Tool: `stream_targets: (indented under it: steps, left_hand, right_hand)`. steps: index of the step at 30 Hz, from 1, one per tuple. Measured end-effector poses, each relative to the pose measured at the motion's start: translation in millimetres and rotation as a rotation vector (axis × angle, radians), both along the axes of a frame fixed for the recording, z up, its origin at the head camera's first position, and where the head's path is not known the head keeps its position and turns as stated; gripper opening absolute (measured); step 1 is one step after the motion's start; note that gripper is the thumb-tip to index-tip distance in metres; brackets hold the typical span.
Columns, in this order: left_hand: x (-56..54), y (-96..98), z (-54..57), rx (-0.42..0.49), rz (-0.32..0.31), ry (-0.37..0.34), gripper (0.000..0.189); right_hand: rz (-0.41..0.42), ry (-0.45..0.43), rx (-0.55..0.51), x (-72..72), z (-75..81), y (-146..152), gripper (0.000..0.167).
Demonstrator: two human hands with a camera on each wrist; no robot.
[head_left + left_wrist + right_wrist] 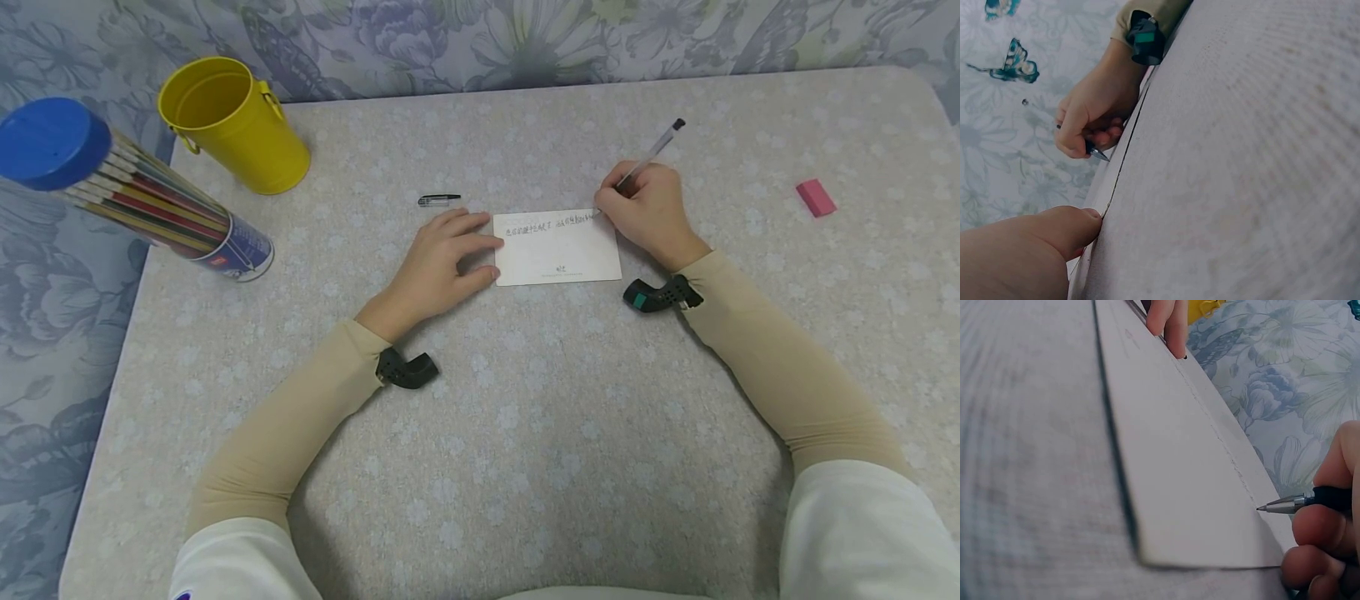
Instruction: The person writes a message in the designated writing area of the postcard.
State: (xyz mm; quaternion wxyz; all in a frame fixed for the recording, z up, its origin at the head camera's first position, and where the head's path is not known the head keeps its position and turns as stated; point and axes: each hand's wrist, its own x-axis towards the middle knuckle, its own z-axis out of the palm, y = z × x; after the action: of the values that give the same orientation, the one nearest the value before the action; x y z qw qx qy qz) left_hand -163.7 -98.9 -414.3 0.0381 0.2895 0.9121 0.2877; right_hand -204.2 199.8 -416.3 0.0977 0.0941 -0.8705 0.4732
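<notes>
A white card (558, 250) with a line of handwriting near its top edge lies on the table. My right hand (648, 208) pinches a pen (660, 143), its dark end pointing up and away. In the right wrist view the metal tip of the pen (1279, 505) is at the end of the written line, near the card's right side. My left hand (446, 267) lies at the card's left edge, fingers spread and fairly straight, with fingertips and thumb resting on that edge. A black-and-clear pen cap (438, 200) lies just beyond the left fingers.
A yellow bucket (247, 133) stands at the back left. Beside it is a clear tube of colored pencils (165, 200) with a blue lid. A pink eraser (816, 198) lies to the right of my right hand. Flowered wallpaper (525, 42) borders the table's far edge.
</notes>
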Motion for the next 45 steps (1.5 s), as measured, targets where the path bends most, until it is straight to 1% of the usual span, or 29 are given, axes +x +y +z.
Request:
stream_targets:
  steps: [6, 13, 17, 21, 26, 37, 45]
  left_hand:
    - [0.2, -0.5, 0.0, 0.004, 0.0, 0.0, 0.038]
    - [0.4, -0.2, 0.7, 0.004, 0.0, -0.002, 0.038]
    - [0.5, 0.0, 0.6, 0.004, 0.001, -0.005, 0.038]
    - [0.4, -0.2, 0.9, 0.004, 0.002, -0.006, 0.038]
    - [0.1, -0.5, 0.5, 0.006, 0.001, -0.005, 0.038]
    - [0.6, 0.5, 1.6, 0.004, 0.0, -0.004, 0.037]
    - [0.7, 0.4, 1.9, 0.008, -0.003, -0.001, 0.038]
  right_hand:
    - [-0.019, 0.005, -0.009, -0.8, -1.5, 0.1, 0.017]
    - [-0.041, -0.01, -0.003, -0.7, 0.4, -0.7, 0.018]
    - [-0.044, 0.0, -0.006, -1.3, -0.2, -0.5, 0.018]
    - [-0.031, 0.017, 0.014, -1.9, -0.7, 0.1, 0.018]
    - [-0.021, 0.008, 0.012, -1.6, -1.0, 0.2, 0.018]
    - [-0.008, 0.028, 0.02, -1.2, -0.6, 1.0, 0.018]
    - [0.001, 0.02, 0.025, -2.1, -1.9, 1.6, 0.018]
